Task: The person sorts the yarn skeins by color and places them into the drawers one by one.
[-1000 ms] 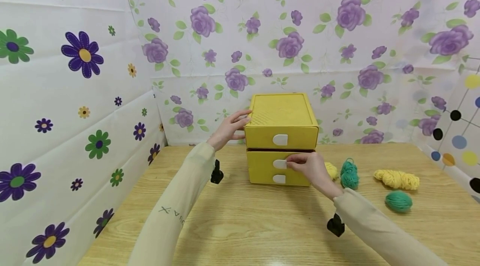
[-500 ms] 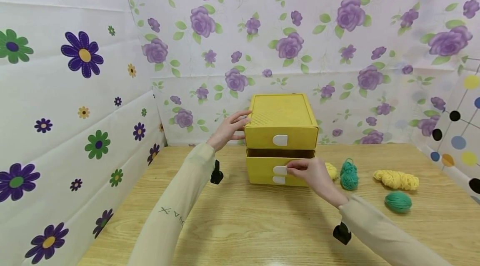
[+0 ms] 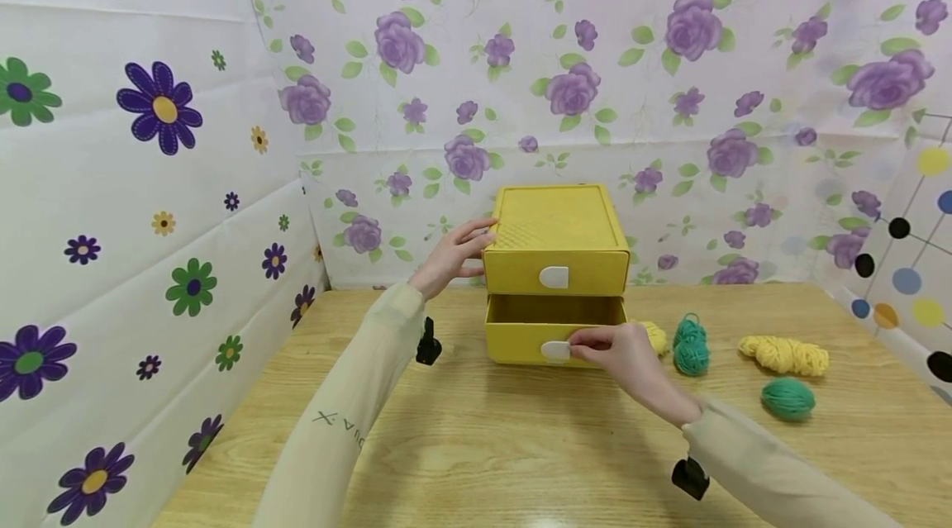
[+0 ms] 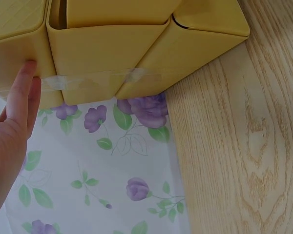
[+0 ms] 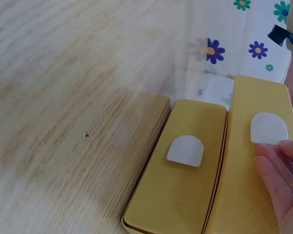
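A yellow drawer unit [image 3: 558, 218] stands on the wooden table. Its middle drawer [image 3: 513, 342] is pulled partly out, and no contents can be made out inside. My right hand [image 3: 628, 363] pinches the white handle [image 3: 554, 349] of that drawer between thumb and fingers. The bottom drawer [image 5: 180, 195] shows fully closed in the right wrist view, with its own white handle [image 5: 185, 150]. My left hand [image 3: 449, 257] rests extended fingers against the unit's upper left side. In the left wrist view, fingertips touch the yellow side wall [image 4: 88, 56].
To the right lie a yellow yarn bundle [image 3: 655, 338] partly behind my right hand, a teal skein [image 3: 691, 348], a yellow skein [image 3: 784, 356] and a green yarn ball [image 3: 788, 398]. Flowered sheets [image 3: 402, 40] hang behind and at the sides. Wood tabletop [image 3: 476, 454] extends in front.
The middle drawer has slid out toward me, from a narrow gap to a wide opening. My right hand moved back with its handle. My left hand stayed at the unit's side.
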`<state>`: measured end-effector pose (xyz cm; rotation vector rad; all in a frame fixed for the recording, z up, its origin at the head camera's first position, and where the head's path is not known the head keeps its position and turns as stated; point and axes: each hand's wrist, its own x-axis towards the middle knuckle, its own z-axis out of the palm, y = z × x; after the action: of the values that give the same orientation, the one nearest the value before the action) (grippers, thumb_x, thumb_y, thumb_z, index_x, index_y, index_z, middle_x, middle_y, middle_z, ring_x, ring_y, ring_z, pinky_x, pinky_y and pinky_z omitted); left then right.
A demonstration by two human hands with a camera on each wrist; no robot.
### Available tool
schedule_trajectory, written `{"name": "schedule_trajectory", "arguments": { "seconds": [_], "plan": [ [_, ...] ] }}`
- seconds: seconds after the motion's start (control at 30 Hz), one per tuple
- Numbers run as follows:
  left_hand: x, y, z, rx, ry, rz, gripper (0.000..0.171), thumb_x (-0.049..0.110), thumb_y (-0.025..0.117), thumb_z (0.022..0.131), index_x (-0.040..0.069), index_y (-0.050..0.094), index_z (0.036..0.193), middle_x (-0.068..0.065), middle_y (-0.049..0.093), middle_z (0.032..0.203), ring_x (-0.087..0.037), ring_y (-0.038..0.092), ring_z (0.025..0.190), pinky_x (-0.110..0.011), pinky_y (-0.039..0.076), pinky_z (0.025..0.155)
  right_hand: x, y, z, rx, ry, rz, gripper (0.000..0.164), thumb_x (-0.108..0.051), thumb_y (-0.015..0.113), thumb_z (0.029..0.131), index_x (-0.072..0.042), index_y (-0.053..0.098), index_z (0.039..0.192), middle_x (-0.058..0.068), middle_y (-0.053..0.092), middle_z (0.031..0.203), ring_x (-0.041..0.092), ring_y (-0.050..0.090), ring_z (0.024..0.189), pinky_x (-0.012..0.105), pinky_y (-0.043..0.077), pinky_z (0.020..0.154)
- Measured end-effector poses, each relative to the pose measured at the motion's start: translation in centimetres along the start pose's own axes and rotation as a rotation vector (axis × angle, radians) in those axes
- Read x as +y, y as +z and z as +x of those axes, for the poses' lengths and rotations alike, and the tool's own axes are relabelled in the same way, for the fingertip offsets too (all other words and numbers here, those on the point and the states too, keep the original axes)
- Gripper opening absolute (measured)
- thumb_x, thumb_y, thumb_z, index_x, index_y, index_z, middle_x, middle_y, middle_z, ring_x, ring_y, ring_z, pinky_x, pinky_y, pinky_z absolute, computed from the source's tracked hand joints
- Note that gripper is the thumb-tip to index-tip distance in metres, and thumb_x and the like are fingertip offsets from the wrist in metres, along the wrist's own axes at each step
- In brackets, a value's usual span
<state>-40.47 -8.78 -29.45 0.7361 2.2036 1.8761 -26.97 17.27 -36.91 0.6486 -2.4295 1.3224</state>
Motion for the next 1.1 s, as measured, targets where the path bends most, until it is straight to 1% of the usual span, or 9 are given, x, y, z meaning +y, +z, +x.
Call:
{"name": "schedule_trajectory", "arguments": {
  "seconds": [0.37,0.53,0.7,0.83,1.1],
  "plan": [
    [0.2,0.1,-0.1,-0.003,0.004,-0.008,0.046,0.032,0.052,0.093,0.021,0.042,0.136,-0.004,0.042,0.130,-0.026,0.050,0.102,-0.040,0.046,0.079,-0.6,0.0,-0.9,0.009,-0.027,-0.059,0.006,-0.006,0.069,0.080,-0.008,0.072,0.084,0.000,0.067,0.079,0.008,0.062,0.068,0.024,0.049,0.057],
    [0.2,0.1,-0.1,-0.013,0.007,-0.011,0.046,0.031,0.052,0.094,0.020,0.041,0.137,-0.005,0.042,0.131,-0.027,0.049,0.103,-0.040,0.046,0.079,-0.8,0.0,-1.3,-0.003,-0.020,-0.034,0.006,-0.007,0.069,0.080,-0.008,0.073,0.085,0.000,0.067,0.079,0.008,0.062,0.069,0.024,0.050,0.058],
    [0.2,0.1,-0.1,-0.007,0.006,-0.004,0.046,0.032,0.052,0.093,0.020,0.042,0.137,-0.005,0.043,0.130,-0.027,0.050,0.102,-0.040,0.047,0.079,-1.1,0.0,-1.7,-0.023,-0.030,-0.002,0.006,-0.008,0.070,0.080,-0.007,0.073,0.085,0.001,0.067,0.080,0.012,0.063,0.069,0.024,0.050,0.057],
    [0.2,0.1,-0.1,0.000,0.007,-0.006,0.046,0.031,0.052,0.093,0.021,0.042,0.137,-0.005,0.043,0.130,-0.027,0.050,0.101,-0.041,0.047,0.079,-1.2,0.0,-1.8,-0.019,-0.034,-0.006,0.006,-0.008,0.069,0.080,-0.007,0.072,0.085,0.001,0.067,0.080,0.013,0.063,0.069,0.025,0.050,0.057],
    [0.2,0.1,-0.2,-0.001,0.007,-0.005,0.046,0.030,0.052,0.094,0.020,0.041,0.137,-0.005,0.042,0.131,-0.027,0.050,0.102,-0.041,0.046,0.079,-1.5,-0.2,-1.9,-0.027,-0.012,0.012,0.009,-0.011,0.069,0.081,-0.006,0.073,0.088,0.002,0.067,0.082,0.013,0.063,0.070,0.025,0.050,0.057]
  ]
}}
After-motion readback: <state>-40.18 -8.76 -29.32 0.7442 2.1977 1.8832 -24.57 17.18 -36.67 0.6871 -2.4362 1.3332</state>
